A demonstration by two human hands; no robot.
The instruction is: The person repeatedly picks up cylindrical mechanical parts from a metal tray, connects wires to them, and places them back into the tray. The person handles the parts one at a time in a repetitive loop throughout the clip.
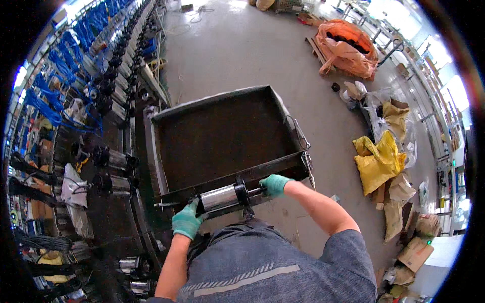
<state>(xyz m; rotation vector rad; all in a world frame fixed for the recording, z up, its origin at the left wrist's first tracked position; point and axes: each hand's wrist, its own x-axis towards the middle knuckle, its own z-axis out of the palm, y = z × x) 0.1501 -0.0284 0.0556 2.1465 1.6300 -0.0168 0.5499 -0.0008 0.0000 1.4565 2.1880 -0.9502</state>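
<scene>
I hold a silver cylindrical pump body with black end caps level over the near rim of a large dark metal tray cart. My left hand, in a green glove, grips its left end where a thin shaft sticks out. My right hand, also green-gloved, grips the black right end. The tray's inside is bare and dark.
To the left runs a long line of similar silver-and-black pumps with blue cables. On the grey concrete floor to the right lie yellow bags, cardboard scraps and an orange sack on a pallet.
</scene>
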